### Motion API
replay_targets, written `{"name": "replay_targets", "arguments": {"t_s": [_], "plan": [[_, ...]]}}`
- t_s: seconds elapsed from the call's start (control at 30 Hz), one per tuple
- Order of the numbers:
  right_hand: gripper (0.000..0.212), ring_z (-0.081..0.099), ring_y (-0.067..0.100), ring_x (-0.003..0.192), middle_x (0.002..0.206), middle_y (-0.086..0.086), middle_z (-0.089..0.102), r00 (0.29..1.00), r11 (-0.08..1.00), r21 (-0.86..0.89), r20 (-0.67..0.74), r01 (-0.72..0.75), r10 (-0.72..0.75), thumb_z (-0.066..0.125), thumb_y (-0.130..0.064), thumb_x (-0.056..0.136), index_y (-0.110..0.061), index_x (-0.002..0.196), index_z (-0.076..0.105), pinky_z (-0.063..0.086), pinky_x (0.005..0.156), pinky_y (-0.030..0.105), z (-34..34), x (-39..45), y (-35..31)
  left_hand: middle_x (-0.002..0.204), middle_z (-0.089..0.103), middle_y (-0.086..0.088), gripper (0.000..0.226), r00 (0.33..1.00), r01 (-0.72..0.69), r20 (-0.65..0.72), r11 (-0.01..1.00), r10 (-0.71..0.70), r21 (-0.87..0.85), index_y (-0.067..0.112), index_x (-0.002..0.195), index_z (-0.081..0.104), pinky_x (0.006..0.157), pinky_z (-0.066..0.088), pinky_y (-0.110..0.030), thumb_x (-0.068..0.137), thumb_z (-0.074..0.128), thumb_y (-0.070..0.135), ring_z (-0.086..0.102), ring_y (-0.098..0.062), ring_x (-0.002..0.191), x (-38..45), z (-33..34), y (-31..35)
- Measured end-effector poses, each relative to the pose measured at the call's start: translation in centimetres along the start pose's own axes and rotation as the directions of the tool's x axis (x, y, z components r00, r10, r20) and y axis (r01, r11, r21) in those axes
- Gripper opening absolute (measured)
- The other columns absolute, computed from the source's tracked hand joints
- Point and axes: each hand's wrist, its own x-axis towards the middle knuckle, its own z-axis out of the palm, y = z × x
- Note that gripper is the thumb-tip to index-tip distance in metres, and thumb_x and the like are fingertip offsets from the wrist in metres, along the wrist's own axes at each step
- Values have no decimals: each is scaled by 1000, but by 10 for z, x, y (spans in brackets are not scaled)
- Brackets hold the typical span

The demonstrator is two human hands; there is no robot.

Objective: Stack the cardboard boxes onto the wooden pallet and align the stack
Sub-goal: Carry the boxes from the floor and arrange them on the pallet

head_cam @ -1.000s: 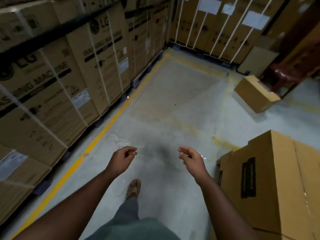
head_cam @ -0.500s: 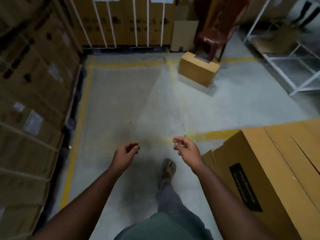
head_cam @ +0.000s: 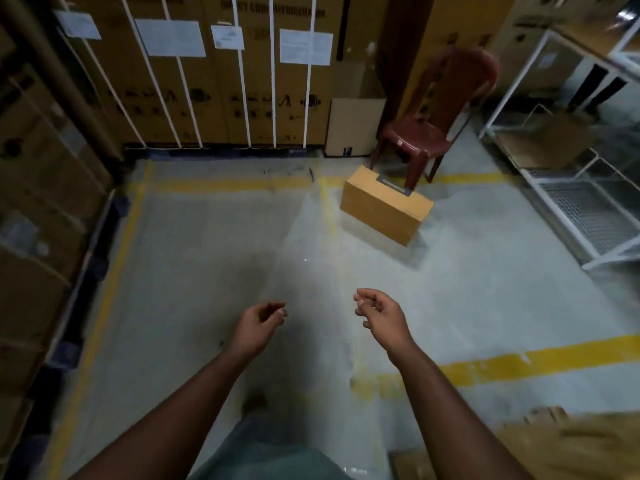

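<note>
Grey concrete floor (head_cam: pixel 214 258), painted yellow lines (head_cam: pixel 519 365) marking out bays. Directly on it: one cardboard box (head_cam: pixel 384 209) alone near the far end, a red plastic chair (head_cam: pixel 426 133) just behind it, tall strapped cartons (head_cam: pixel 221 91) along the back edge, white wire racks (head_cam: pixel 581 209) at right. Blurred box edge (head_cam: pixel 568 441) bottom right.

A cardboard box (head_cam: pixel 386 206) is set on the floor (head_cam: pixel 207 254), ahead and to the right, just before a chair (head_cam: pixel 433 123); a rack (head_cam: pixel 581 202) is placed farther right.
</note>
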Motion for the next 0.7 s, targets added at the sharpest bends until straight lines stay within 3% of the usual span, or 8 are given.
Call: {"name": "replay_targets", "arguments": {"t_s": [0.13, 0.23, 0.3, 0.47, 0.6, 0.7], "plan": [[21, 72, 20, 104, 114, 0, 76, 999, 999, -33, -15, -38, 37, 64, -14, 102, -16, 122, 71, 54, 96, 39, 0, 118, -29, 111, 72, -21, 21, 1000, 2, -22, 1000, -2, -28, -6, 117, 69, 88, 53, -27, 98, 66, 0, 67, -26, 101, 135, 15, 24], [20, 72, 23, 105, 114, 3, 76, 996, 997, -14, -47, -79, 78, 64, -14, 102, -17, 120, 71, 55, 89, 38, -2, 203, -49, 112, 72, -24, 19, 1000, 1, 19, 1000, 0, -30, -8, 114, 70, 100, 51, -42, 96, 66, -2, 67, -30, 106, 240, 30, 46], [21, 71, 23, 104, 115, 5, 76, 991, 994, 2, -76, -111, 110, 62, -11, 102, -16, 121, 70, 52, 84, 37, -8, 252, -65, 111, 72, -26, 16, 997, -10, 72, 1000, 10, -3, -10, 111, 70, 96, 51, -40, 96, 64, -6, 65, -29, 101, 302, 42, 66], [21, 72, 22, 104, 114, -1, 75, 987, 991, -1, -96, -132, 131, 62, -13, 103, -20, 121, 70, 54, 83, 37, -38, 357, -118, 105, 71, -24, 19, 988, -66, 146, 997, 58, 47, -16, 112, 68, 72, 50, -9, 95, 63, -11, 63, -22, 79, 421, 71, 144], [19, 72, 24, 104, 114, -1, 75, 983, 991, -4, -126, -134, 133, 62, -15, 103, -26, 116, 70, 56, 85, 40, -80, 448, -145, 97, 73, -17, 19, 988, -44, 152, 999, 40, 22, -10, 113, 71, 72, 52, -10, 94, 67, -6, 66, -19, 74, 508, 110, 196], [18, 72, 21, 103, 116, -3, 75, 981, 989, -14, -133, -146, 143, 59, -17, 104, -31, 109, 69, 56, 91, 43, -113, 536, -144, 97, 75, -15, 17, 990, -14, 143, 1000, 13, 5, -5, 112, 72, 85, 57, -27, 95, 66, -3, 69, -28, 84, 582, 152, 212]]}}
